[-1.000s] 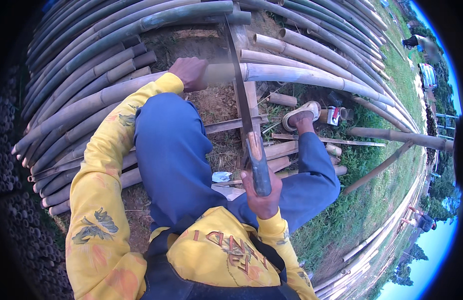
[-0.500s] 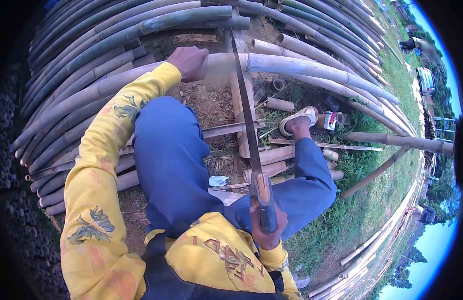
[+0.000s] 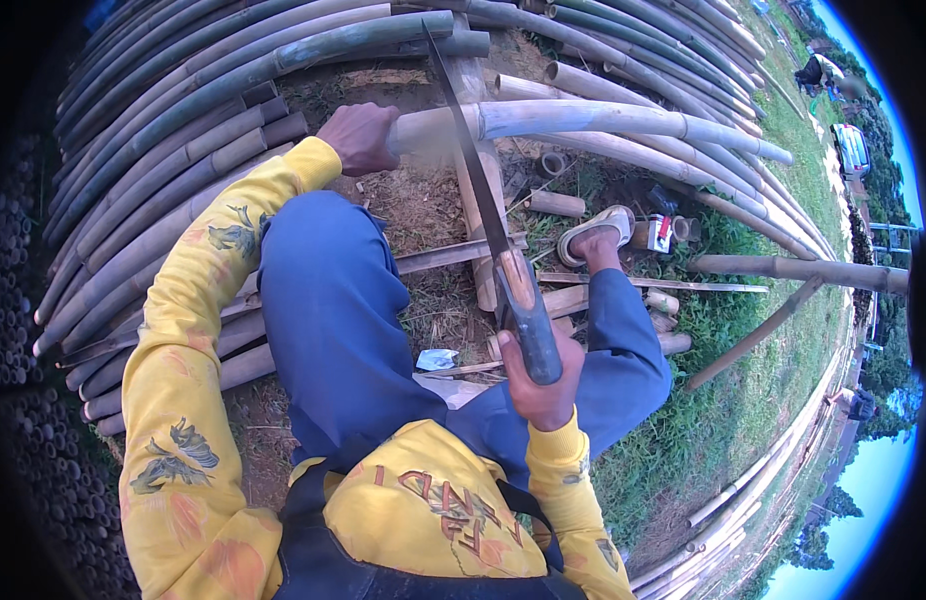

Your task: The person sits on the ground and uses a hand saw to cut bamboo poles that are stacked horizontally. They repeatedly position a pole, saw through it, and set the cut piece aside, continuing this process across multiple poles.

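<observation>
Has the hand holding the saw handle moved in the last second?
Yes. The right hand with the saw has drawn back toward the person's body, away from the bamboo pole that the left hand grips.

an outdoor bamboo yard: long cut bamboo poles [image 3: 183,130] lie stacked in rows (more beyond them, along the edges) beside open grass [image 3: 743,400] and bare dirt.

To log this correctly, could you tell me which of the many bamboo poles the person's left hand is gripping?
The left hand grips the pale bamboo pole lying crosswise under the long saw blade, apart from the stacked greyer poles.
</observation>
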### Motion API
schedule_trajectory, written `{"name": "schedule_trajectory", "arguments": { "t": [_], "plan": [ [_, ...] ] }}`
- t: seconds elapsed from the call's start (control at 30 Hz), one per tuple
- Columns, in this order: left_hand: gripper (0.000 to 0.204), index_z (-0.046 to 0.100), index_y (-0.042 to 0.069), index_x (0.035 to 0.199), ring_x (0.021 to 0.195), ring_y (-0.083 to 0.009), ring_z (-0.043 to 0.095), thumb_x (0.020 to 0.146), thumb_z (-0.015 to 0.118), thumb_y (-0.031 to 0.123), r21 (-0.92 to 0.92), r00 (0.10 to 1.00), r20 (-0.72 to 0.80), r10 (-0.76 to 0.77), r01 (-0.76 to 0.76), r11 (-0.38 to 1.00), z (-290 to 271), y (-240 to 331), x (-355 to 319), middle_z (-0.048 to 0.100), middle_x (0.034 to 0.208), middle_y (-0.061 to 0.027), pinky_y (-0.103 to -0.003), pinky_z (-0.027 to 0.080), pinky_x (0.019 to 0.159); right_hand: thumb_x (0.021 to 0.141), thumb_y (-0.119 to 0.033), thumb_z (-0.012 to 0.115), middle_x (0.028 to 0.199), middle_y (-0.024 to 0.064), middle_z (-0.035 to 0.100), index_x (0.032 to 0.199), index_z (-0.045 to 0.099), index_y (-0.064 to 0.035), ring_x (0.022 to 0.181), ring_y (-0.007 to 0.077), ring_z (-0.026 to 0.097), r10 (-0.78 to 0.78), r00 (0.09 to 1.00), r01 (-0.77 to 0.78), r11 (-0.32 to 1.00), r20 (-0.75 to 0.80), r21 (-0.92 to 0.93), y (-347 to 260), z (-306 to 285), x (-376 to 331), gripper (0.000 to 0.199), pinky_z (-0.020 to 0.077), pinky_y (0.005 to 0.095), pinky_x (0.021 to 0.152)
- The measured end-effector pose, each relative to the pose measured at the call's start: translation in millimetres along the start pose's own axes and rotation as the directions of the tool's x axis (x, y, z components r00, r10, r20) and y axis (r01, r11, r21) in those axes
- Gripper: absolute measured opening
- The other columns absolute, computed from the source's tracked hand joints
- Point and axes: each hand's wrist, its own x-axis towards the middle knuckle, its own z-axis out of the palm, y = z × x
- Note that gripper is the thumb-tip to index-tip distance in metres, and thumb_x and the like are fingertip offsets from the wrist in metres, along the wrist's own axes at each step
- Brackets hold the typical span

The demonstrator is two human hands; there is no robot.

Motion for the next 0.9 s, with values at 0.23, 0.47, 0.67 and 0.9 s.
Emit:
{"name": "schedule_trajectory", "arguments": {
  "t": [0.23,0.47,0.67,0.9],
  "plan": [
    [0.053,0.068,0.003,0.112,0.089,-0.0422,0.072,0.07,0.08,0.032,-0.049,0.999,0.049,-0.008,0.011,0.999,12.4,6.7,-10.2,0.073,0.092,-0.0233,-0.051,0.057,0.082,0.089,-0.001,0.075,0.073,0.0064,0.065,0.104,0.069,0.0011,0.062,0.0132,0.06,-0.079,0.996,0.077,0.996,-0.044,-0.045,12.2,6.1,-40.7,0.016,0.0478,0.0288,0.06],
    [0.047,0.07,0.003,0.106,0.088,-0.0407,0.072,0.069,0.078,0.031,-0.056,0.999,0.025,0.046,-0.045,0.997,23.8,-5.7,-14.0,0.073,0.091,-0.0217,-0.051,0.057,0.08,0.092,-0.001,0.072,0.076,0.0045,0.064,0.104,0.067,0.0034,0.066,0.0109,0.056,0.062,0.996,-0.062,0.998,0.06,-0.014,6.5,8.9,-10.6,0.014,0.0467,0.0282,0.062],
    [0.042,0.074,0.002,0.101,0.088,-0.0396,0.074,0.067,0.081,0.026,-0.085,0.997,0.035,0.065,-0.062,0.994,44.9,3.6,-38.3,0.075,0.09,-0.0207,-0.05,0.058,0.077,0.096,0.001,0.067,0.072,0.0016,0.06,0.09,0.061,0.0001,0.058,0.0066,0.052,0.004,1.0,-0.004,0.999,-0.011,-0.044,2.9,-0.6,-57.8,0.008,0.0405,0.023,0.054],
    [0.044,0.073,0.003,0.103,0.091,-0.039,0.074,0.066,0.082,0.023,-0.106,1.0,0.011,0.026,-0.025,0.994,45.4,6.7,-31.7,0.075,0.092,-0.0201,-0.049,0.057,0.08,0.094,-0.001,0.071,0.069,0.0004,0.056,0.087,0.061,-0.0008,0.06,0.0093,0.048,0.068,0.998,-0.069,0.996,0.013,0.063,25.1,24.5,-5.0,0.012,0.0405,0.0268,0.057]
  ]
}}
